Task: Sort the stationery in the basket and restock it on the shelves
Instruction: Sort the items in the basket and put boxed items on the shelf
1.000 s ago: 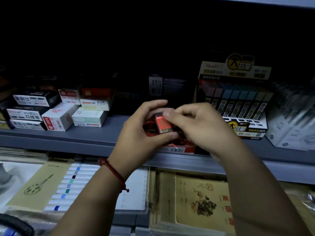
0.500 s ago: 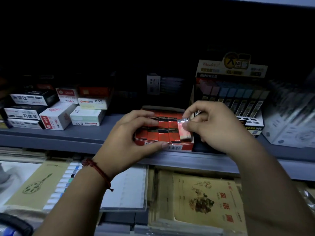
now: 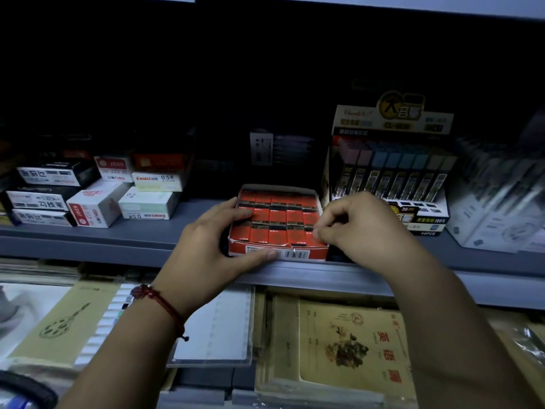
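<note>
Right hand (image 3: pixel 365 228) has dropped from above the right side of the red tray (image 3: pixel 315 254) to its near right corner. The small red box (image 3: pixel 318 242) it carried upright a half second ago is now down in the last slot there. Left hand (image 3: pixel 212 249) keeps its place on the tray's left side.

Hands: the left grips the tray, thumb laid along the front wall by the barcode label, fingers reaching over the left wall onto the packed boxes. The right has fingers curled, thumb and forefinger pinching the near end of the small red box. A red cord bracelet (image 3: pixel 165 305) is on the left wrist.

Position: the tray sits mid-frame on the grey shelf (image 3: pixel 141 231), open top up, front wall facing the camera.

Orientation: the small boxes lie flat in three rows. Each has its long axis running from the shelf's front to its back, lower to upper in the frame. The newly seated box lies the same way.

Edges and room:
- Tray's front wall stands close behind the shelf's front lip.
- At right, a display box (image 3: pixel 392 172) of slim tubes stands just beside the tray.
- At left, bare grey shelf lies between the tray and the stacked white boxes (image 3: pixel 147 203).
- Behind the tray it is too dark to read.
- Below the shelf, notebooks (image 3: pixel 348 343) lie flat.
</note>
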### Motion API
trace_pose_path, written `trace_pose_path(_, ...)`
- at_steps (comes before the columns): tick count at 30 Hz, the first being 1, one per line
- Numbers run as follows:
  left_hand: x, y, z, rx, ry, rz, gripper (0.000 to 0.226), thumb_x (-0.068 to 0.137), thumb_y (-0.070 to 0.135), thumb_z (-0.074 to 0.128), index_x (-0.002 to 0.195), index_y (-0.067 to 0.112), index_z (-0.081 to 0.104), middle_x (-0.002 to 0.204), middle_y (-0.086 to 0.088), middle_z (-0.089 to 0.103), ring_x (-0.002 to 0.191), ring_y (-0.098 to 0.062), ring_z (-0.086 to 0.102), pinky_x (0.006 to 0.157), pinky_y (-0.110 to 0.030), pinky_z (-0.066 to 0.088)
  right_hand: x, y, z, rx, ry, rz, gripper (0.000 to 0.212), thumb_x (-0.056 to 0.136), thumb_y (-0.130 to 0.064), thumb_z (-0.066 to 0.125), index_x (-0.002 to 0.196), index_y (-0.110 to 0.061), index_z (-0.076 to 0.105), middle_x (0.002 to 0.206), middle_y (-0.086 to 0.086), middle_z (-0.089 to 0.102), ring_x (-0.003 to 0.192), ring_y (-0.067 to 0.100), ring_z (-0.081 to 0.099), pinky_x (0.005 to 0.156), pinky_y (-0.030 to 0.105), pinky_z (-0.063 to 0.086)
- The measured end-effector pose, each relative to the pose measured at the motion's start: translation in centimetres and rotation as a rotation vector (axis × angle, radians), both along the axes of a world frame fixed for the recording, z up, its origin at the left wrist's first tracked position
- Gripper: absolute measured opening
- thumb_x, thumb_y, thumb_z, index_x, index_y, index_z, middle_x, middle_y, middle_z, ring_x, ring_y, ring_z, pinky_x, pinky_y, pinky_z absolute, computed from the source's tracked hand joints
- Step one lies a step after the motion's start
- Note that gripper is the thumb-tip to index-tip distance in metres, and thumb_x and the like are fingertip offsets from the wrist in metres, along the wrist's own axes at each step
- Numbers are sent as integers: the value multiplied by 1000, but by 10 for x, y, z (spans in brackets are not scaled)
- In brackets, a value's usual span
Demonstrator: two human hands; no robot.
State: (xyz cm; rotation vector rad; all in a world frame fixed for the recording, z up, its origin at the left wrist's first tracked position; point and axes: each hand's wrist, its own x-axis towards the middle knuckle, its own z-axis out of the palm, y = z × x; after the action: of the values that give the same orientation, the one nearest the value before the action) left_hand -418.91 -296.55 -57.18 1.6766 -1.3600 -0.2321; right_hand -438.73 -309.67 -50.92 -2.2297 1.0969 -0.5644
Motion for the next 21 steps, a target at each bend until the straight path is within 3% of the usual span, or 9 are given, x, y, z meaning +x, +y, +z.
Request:
trace_pose_path(3,-4,-1,2,-5,-33,23,85,62,68,77,135,28,58,147,20,44,129,0,50,104,-30,51,2,1,-3,-40,-12,-14,17,86,-10,76,72,-19,74,57,-16,61,57,-2,56,58,17,41)
trace_pose_path(7,-5,2,7,22,-45,13,85,62,71,76,134,32,55,141,17,49,122,-4,56,101,-32,53,6,9,-5,-129,-28,-2,8,88,-20,76,83,-25,72,80,-4,64,69,5,58,60,20,44)
trace_pose_path(10,-8,9,13,28,-91,-4,83,65,69,75,136,32,53,139,19,47,117,5,53,98,-12,47,6,15,-5,-231,-29,2,5,90,-26,73,94,-28,71,96,-8,59,76,2,55,62,15,39)
trace_pose_path(13,-12,26,22,41,-165,15,73,74,59,75,137,32,50,137,23,41,113,15,44,87,7,30,3,30,1,-318,0,30,20,92,-33,71,111,-28,67,103,-9,55,84,4,52,66,17,38)
trace_pose_path(17,-16,64,31,74,-250,67,63,80,58,74,133,37,48,135,19,48,119,6,45,91,-5,32,3,63,12,-339,55,134,38,92,-36,71,127,-26,59,111,-7,54,92,11,53,73,24,40)
trace_pose_path(19,-17,89,38,122,-308,108,66,81,58,72,138,35,46,139,15,48,124,-1,45,97,-16,35,5,80,20,-329,88,212,45,91,-33,73,132,-26,56,113,-8,54,96,13,54,73,22,42)
trace_pose_path(21,-15,116,44,172,-345,155,70,81,59,71,141,34,45,142,12,47,130,-7,45,102,-24,38,11,99,26,-322,100,293,46,90,-31,73,132,-26,55,116,-6,56,101,16,58,80,28,47)
